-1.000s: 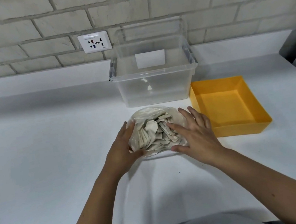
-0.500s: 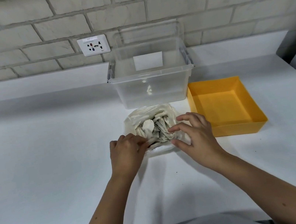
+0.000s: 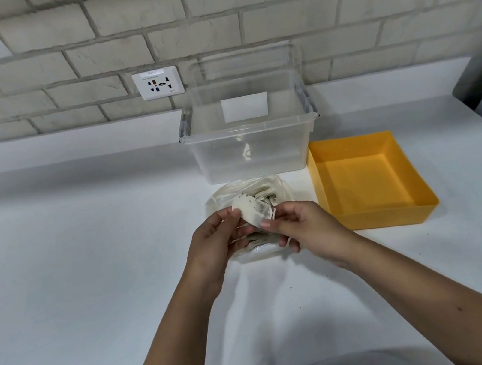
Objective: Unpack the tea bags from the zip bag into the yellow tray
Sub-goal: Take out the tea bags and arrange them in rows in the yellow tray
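1. Nearest to the camera: both hands are up over the near half of the zip bag, sharing one tea bag. The left hand pinches its left edge with thumb and fingertips pressed together, and the right hand pinches the near right corner the same way.
2. Handling-wise I'd guess these weigh basically nothing: thin paper, soft, floppy, easy to tear if you tug. Best to take it by a flat edge or corner, not the filled middle.
3. The zip bag is thin clear plastic, slumped on the white table under the hands, with more tea bags inside. It'll probably slide or collapse if nobody holds it.
4. Compared with half a second ago, the hands have come up off the bag's mouth and a tea bag is now out in the air. Back then both hands were low at the opening.
5. Right of the bag, the yellow tray has nothing in it, so unpacking has barely begun.
6. Farthest back, the clear bin sits against the wall.
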`<state>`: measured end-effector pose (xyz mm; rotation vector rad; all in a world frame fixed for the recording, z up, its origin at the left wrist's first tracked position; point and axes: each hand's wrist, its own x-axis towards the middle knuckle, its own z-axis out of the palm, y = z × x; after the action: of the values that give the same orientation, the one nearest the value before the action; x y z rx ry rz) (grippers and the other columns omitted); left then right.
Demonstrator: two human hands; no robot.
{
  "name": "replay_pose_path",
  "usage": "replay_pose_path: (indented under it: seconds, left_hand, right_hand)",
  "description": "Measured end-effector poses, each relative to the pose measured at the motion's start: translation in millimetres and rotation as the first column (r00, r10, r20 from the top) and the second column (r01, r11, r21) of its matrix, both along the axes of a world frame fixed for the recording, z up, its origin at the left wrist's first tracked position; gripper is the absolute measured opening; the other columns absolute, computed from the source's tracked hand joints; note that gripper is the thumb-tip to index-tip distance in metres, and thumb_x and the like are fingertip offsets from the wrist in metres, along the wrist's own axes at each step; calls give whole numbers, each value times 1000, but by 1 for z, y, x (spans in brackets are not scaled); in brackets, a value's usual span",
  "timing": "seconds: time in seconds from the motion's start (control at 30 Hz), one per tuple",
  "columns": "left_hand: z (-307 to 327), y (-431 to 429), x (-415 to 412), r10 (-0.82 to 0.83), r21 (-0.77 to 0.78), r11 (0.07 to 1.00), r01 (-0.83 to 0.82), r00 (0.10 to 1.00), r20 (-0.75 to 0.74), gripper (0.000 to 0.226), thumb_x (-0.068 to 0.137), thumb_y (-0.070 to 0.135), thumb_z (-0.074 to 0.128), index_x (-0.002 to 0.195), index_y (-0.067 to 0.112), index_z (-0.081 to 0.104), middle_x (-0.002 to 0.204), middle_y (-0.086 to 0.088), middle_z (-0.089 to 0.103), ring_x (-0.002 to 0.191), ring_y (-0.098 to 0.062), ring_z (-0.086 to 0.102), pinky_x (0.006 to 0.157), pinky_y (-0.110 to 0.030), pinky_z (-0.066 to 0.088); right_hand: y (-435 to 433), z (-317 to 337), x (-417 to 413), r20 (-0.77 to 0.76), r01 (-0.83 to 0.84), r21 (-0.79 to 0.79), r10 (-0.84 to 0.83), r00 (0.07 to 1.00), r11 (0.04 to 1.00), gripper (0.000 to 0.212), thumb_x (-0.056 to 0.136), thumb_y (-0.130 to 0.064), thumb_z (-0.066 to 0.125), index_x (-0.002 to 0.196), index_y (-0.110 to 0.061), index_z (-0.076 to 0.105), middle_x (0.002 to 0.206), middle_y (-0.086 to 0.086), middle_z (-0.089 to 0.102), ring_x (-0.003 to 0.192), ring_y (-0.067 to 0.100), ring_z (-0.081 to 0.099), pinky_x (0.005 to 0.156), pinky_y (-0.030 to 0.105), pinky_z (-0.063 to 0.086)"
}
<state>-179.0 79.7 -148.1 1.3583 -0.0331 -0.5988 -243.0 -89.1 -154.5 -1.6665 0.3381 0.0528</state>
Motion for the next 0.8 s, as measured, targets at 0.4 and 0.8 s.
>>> replay_pose_path:
  seconds: [0.4, 0.8]
  left_hand:
    - [-7, 7, 11, -180, 438, 898, -41, 874, 451, 32, 85, 26, 77, 116, 32, 70, 106, 16, 71, 85, 2, 64, 69, -9, 49]
    - [-11, 19, 24, 91, 407, 859, -310, 876, 474, 8, 92, 28, 70, 89, 23, 75, 73, -1, 74, 72, -19, 71, 79, -36, 59]
  right_hand:
    - [-18, 35, 30, 105, -28, -832, 208, 973, 554, 12, 84, -36, 72, 90, -26, 74, 92, -11, 64, 78, 5, 54, 68, 27, 44]
    - [-1, 20, 52, 170, 73, -663, 55, 984, 745, 13, 94, -17, 61, 96, -13, 73, 82, -8, 64, 65, 5, 57, 64, 19, 44]
